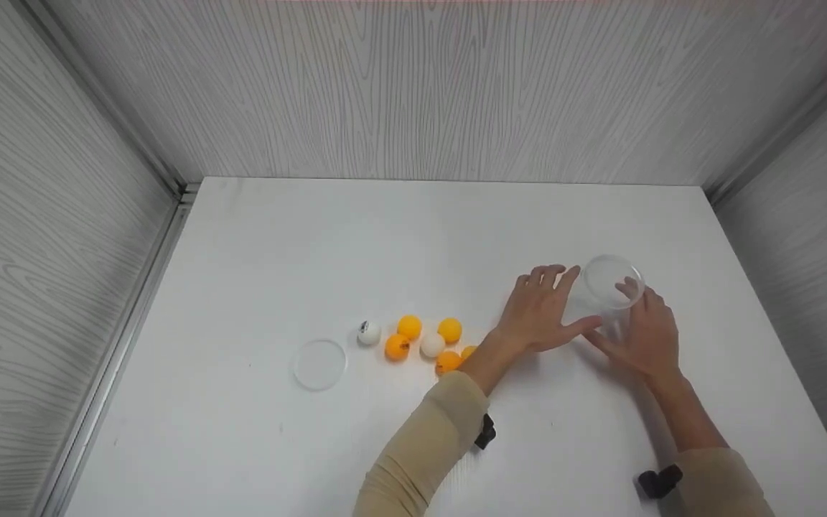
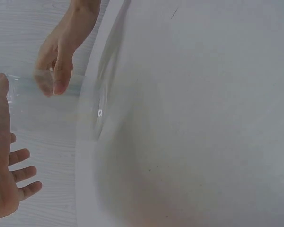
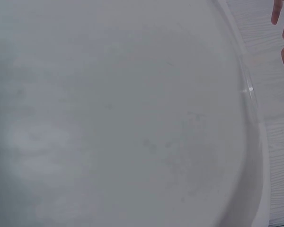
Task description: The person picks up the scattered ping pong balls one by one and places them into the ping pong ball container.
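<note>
A clear cylindrical container (image 1: pixel 604 260) stands upright at the right of the white table, its round rim on top. My right hand (image 1: pixel 647 334) holds it from the right, with the thumb on the near side and the fingers round the far side, partly seen through the clear wall. My left hand (image 1: pixel 539 316) is at the container's left, fingers spread and thumb pointing toward it. In the left wrist view, the left hand (image 2: pixel 2 165) has its thumb overlapping the container's upper end, and the right hand (image 2: pixel 61 56) curves round the wall (image 2: pixel 85 109).
Several orange table tennis balls (image 1: pixel 409 327) and white ones (image 1: pixel 369 332) lie mid-table, some partly hidden by the left forearm. Farther left lies a clear round lid (image 1: pixel 319 389). Wood-grain panels (image 1: pixel 413 93) border the white table (image 1: pixel 241 445) at the back and sides.
</note>
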The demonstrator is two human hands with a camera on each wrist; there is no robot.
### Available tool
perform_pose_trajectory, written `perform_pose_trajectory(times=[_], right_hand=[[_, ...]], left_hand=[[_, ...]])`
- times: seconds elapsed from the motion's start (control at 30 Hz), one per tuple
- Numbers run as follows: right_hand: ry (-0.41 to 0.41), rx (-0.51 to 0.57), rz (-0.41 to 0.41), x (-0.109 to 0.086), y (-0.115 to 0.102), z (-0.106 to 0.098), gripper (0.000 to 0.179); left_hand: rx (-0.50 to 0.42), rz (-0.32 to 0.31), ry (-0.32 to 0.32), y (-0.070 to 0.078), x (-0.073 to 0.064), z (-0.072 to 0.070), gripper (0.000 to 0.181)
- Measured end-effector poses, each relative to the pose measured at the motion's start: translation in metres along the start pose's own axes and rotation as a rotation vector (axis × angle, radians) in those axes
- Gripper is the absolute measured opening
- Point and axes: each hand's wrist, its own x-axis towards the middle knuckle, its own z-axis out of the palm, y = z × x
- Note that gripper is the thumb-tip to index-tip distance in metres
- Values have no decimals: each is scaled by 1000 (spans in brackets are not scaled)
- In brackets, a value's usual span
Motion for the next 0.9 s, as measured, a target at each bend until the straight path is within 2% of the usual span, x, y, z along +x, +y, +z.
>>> perform_pose_trajectory(times=[0.13, 0.53, 0.9], right_hand=[[-17, 9, 8, 0, -1, 1, 99], [-35, 24, 13, -1, -5, 3, 98], [-70, 18, 15, -1, -12, 8, 99]], left_hand=[[8, 11, 10, 2, 1, -2, 89], [14, -7, 7, 0, 2, -5, 88], [32, -33, 28, -8, 0, -4, 82]])
